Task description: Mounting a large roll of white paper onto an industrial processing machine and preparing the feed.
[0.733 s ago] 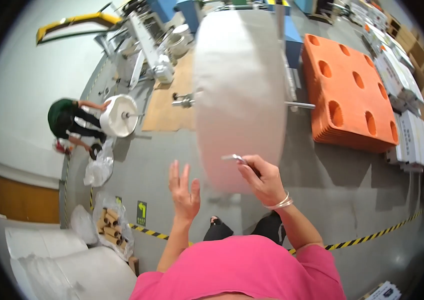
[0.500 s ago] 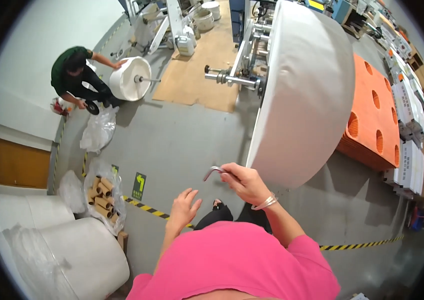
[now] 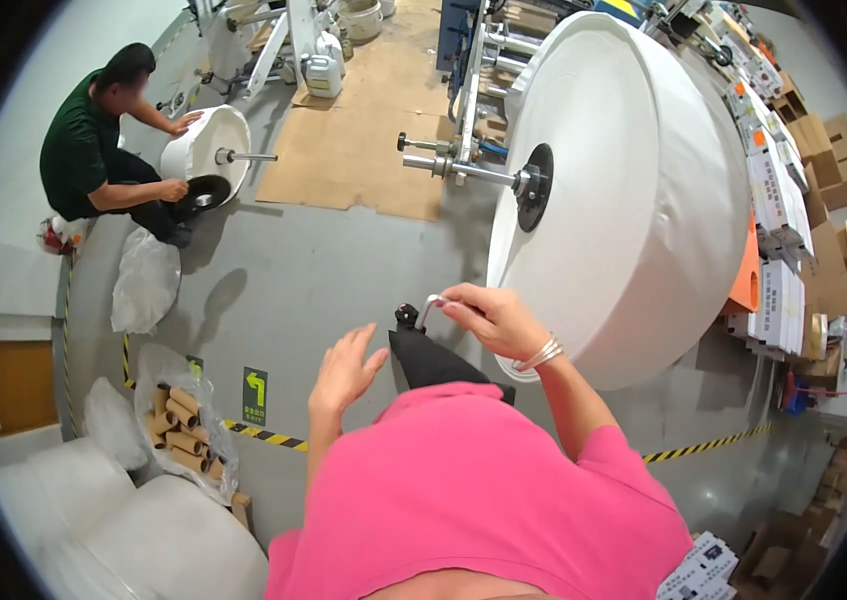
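Observation:
An L-shaped metal hex key sticks out from the fingers of my right hand, which is closed around its end. My left hand is raised nearby with its fingers apart and nothing in it. Just ahead and to the right of my hands stands a very large white roll. A metal shaft with a black round flange comes out of the middle of its side. Neither hand touches the roll's flange.
At the far left a crouching person holds a black disc against a smaller white roll. A bag of cardboard tubes and wrapped white rolls lie at left. Stacked cartons line the right. Brown sheeting covers floor ahead.
My view has shifted, so the large roll's side and flange now show more fully. The other person has brought the black disc up to the smaller roll. My right hand still holds the hex key.

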`<action>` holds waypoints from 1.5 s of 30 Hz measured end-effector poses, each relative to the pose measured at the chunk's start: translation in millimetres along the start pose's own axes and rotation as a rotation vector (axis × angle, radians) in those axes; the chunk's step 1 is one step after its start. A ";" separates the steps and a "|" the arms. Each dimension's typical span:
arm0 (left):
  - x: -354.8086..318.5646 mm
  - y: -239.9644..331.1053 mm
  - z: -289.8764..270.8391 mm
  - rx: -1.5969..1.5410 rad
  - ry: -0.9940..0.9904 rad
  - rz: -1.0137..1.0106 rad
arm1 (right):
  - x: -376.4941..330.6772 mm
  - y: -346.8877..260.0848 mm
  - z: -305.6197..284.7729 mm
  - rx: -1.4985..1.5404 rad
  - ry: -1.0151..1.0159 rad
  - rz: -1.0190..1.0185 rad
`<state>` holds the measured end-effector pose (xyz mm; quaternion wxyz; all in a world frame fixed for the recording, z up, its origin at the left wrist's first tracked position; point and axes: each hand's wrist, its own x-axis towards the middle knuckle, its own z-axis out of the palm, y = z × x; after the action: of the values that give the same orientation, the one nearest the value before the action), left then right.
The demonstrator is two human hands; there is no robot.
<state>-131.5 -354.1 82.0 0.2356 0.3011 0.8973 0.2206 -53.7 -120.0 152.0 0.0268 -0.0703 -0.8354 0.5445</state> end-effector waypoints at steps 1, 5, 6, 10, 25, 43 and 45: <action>14.6 -7.6 -13.3 -0.010 0.007 -0.009 | 17.3 -0.8 1.5 -0.044 -0.011 0.034; 71.8 -32.8 -69.3 0.044 0.084 -0.022 | 90.5 -2.7 8.6 -0.106 -0.014 -0.230; 83.4 -40.7 -79.5 0.028 0.156 -0.023 | 107.7 -9.9 6.3 -0.086 -0.048 -0.217; 124.0 -63.8 -118.1 0.063 0.157 -0.171 | 162.3 -24.6 -1.3 -0.076 -0.089 -0.119; 361.7 -100.9 -209.6 0.247 -0.142 0.155 | 206.0 -23.8 -201.9 -1.599 1.332 0.520; 460.0 38.2 -163.0 0.254 -0.466 0.684 | 177.4 -17.7 -207.1 -1.560 1.204 1.210; 463.0 41.2 -148.4 0.222 -0.429 0.742 | 178.3 -21.1 -200.6 -1.532 1.228 1.245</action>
<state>-523.7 -63.7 87.4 0.2876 0.6653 0.6775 0.1250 -207.5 79.5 246.9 0.1054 -0.7187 -0.6134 -0.3100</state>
